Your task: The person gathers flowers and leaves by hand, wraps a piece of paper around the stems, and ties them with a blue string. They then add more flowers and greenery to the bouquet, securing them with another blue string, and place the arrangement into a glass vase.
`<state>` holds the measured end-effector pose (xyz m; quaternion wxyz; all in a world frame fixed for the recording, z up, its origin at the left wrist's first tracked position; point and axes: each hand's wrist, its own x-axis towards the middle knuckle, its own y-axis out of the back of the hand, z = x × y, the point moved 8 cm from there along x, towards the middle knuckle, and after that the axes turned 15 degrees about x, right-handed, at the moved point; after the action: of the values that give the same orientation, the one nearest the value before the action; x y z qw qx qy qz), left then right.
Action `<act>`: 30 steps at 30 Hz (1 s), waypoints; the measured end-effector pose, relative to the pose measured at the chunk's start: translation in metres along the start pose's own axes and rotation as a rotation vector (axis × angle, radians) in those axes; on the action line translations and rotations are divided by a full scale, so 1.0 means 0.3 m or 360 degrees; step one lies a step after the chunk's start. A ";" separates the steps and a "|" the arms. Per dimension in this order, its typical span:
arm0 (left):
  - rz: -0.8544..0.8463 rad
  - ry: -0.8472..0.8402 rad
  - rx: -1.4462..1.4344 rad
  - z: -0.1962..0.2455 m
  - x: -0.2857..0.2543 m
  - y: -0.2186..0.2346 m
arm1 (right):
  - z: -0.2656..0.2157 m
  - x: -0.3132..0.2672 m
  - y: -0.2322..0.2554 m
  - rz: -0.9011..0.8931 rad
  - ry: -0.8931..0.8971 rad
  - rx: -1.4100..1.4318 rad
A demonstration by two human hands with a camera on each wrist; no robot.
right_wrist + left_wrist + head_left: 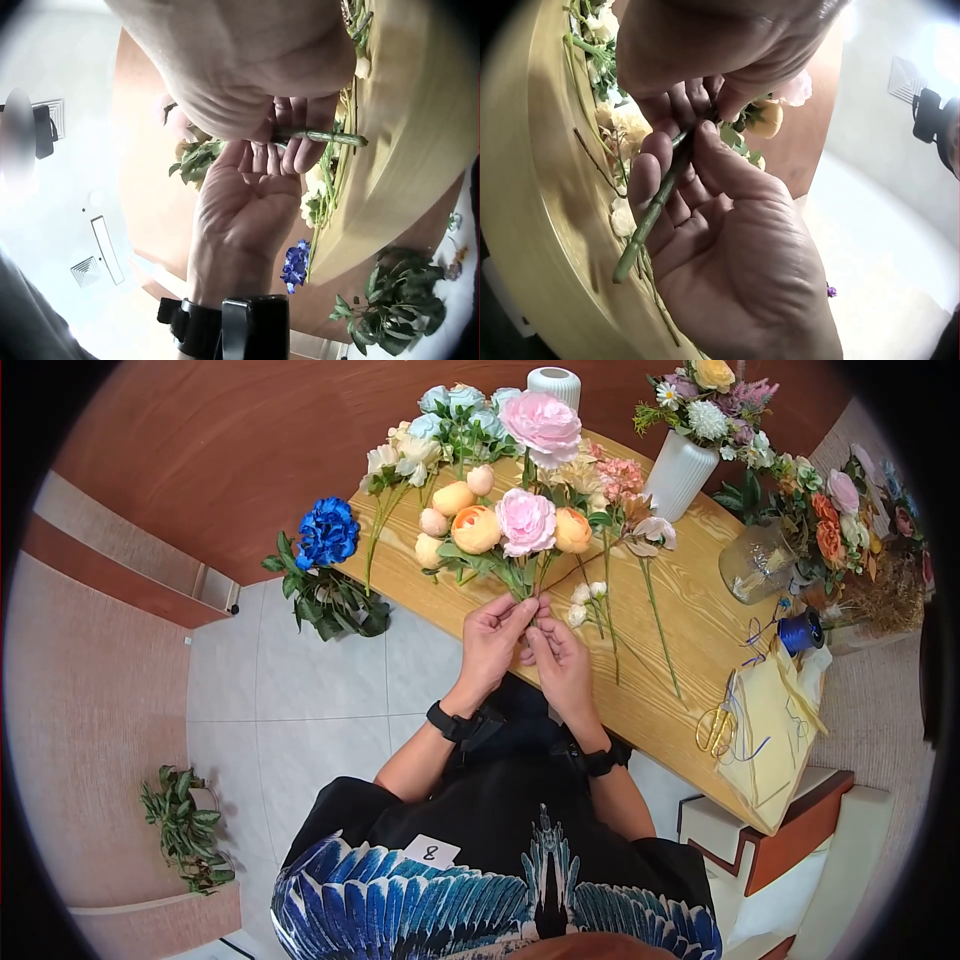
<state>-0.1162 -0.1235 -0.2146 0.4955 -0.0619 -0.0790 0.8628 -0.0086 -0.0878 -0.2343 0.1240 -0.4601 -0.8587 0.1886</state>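
A bunch of pink flowers (pixel 526 522) and orange flowers (pixel 475 530) stands upright above the two hands. The left hand (pixel 487 647) pinches its stems just below the leaves. Slightly lower and touching it, the right hand (pixel 563 668) has thumb and fingers round the same stems. In the left wrist view a thick green stem (pixel 641 232) slants out past the fingers of the right hand (pixel 742 255). That stem end (pixel 341 139) also shows in the right wrist view, between the left hand (pixel 244 214) and the right hand (pixel 255 60). Fingers hide the gripped part.
Loose stems and white buds (pixel 580 605) lie on the wooden table (pixel 680 590). Scissors (pixel 716 730), a blue spool (pixel 800 631) and yellow paper (pixel 765 750) are at the right. Vases (pixel 680 478) stand behind. Blue flowers (pixel 328 532) are at the left edge.
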 end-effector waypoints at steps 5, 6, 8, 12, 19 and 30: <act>-0.0113 0.0048 0.0052 -0.027 -0.001 0.005 | 0.002 -0.003 0.001 -0.0025 -0.0047 -0.0008; -0.0114 0.0051 0.0052 -0.030 0.000 0.007 | 0.003 -0.002 -0.001 -0.0036 -0.0063 -0.0021; -0.0159 0.0061 -0.0016 -0.034 0.002 0.004 | 0.001 0.000 -0.004 -0.0039 -0.0058 -0.0018; -0.0153 0.0037 -0.0054 -0.026 0.008 0.000 | -0.011 0.015 -0.005 -0.0092 -0.0009 -0.0044; 0.0000 -0.0069 -0.0080 0.013 -0.008 0.007 | -0.327 0.065 -0.065 0.0089 0.0645 -0.0583; 0.0024 -0.0219 -0.0198 -0.015 -0.016 0.025 | -0.323 0.150 -0.118 0.0102 0.0606 0.0039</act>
<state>-0.1193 -0.1308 -0.2202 0.4776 -0.0337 -0.1657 0.8622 -0.0219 -0.0478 -0.1299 0.2837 -0.5131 -0.8022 0.1125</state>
